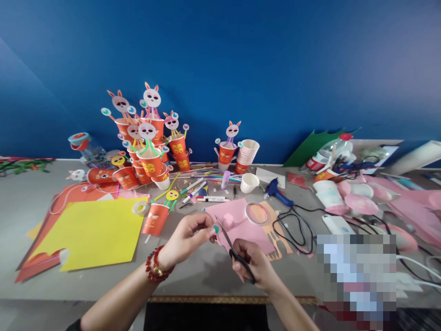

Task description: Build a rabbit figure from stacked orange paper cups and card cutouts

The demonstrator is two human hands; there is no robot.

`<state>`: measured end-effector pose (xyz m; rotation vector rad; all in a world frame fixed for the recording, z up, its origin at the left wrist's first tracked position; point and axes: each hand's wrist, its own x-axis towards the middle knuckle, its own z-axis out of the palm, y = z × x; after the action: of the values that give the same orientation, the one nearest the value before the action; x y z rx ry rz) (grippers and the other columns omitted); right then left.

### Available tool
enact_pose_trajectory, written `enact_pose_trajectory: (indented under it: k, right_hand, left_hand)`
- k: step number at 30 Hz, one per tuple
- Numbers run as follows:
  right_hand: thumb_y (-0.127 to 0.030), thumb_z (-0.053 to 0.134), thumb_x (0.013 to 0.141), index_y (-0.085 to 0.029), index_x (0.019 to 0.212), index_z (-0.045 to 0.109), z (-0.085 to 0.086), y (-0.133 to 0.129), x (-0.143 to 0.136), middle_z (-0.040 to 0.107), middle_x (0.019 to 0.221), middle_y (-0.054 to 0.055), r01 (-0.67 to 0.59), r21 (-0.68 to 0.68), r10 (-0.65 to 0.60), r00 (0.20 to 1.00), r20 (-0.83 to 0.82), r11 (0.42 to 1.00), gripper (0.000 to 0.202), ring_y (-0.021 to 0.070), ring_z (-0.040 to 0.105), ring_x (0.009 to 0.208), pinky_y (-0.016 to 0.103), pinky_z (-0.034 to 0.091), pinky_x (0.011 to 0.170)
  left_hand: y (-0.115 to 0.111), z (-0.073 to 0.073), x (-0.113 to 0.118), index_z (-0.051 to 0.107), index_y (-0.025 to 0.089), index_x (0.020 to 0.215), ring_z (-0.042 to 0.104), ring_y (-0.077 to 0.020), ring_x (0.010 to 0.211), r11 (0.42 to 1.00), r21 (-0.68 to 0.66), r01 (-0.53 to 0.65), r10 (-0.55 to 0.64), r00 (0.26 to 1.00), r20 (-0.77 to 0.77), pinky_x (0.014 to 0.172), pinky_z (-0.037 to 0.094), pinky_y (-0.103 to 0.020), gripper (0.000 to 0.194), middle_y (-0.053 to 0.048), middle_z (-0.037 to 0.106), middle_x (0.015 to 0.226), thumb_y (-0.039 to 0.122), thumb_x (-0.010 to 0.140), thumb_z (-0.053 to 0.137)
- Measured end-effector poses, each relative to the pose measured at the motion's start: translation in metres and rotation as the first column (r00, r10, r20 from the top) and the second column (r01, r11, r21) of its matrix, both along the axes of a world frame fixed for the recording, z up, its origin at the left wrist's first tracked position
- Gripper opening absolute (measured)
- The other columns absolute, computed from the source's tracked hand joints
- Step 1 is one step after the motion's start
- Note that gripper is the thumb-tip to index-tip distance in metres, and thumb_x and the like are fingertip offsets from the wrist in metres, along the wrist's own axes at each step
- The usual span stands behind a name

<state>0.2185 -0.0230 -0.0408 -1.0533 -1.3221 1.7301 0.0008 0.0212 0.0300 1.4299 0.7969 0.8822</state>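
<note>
Green piece (pixel 216 228) pinched in left hand (pixel 188 236), scissors (pixel 237 258) held in right hand (pixel 254 261), fingertips (pixel 210 231) (near blades (pixel 226 235)) could be nicked by slippage.

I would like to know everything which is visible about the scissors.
The scissors have dark, plastic-looking handles and slim, metallic-looking blades, which seem slightly apart. The right hand grips the handles above the grey table. The blades slant forward and leftward, tips close to the small green-marked piece held in the left hand; whether they touch it is unclear.
</note>
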Motion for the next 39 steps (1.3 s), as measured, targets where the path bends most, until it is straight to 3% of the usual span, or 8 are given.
enact_pose_trajectory:
  k: [28, 39]
  right_hand:
    - [-0.071, 0.078, 0.064, -0.023, 0.067, 0.04, -0.0002, 0.0002, -0.0021, 0.048, 0.05, -0.009, 0.015, -0.008, -0.015, 1.0, -0.008, 1.0, 0.061, 0.0044, 0.039, 0.035, 0.017, 0.03, 0.036]
    - [-0.07, 0.078, 0.064, -0.023, 0.067, 0.038, -0.0039, -0.0002, 0.0004, 0.048, 0.05, -0.009, 0.016, 0.009, -0.016, 1.0, 0.001, 1.0, 0.062, 0.0036, 0.038, 0.034, 0.016, 0.028, 0.035]
  left_hand:
    - [0.0055, 0.0025, -0.0021, 0.061, 0.014, 0.078, 0.058, -0.0163, 0.073, 1.0, 0.017, 0.008, -0.008, 1.0, 0.014, 0.071, 0.046, -0.029, 0.025, -0.005, 0.062, 0.076, 0.035, 0.092, 0.06]
    - [0.0064, 0.0098, -0.001, 0.061, 0.014, 0.078, 0.059, -0.0163, 0.073, 1.0, 0.021, 0.002, -0.002, 1.0, 0.005, 0.072, 0.047, -0.029, 0.024, -0.005, 0.063, 0.076, 0.034, 0.092, 0.059]
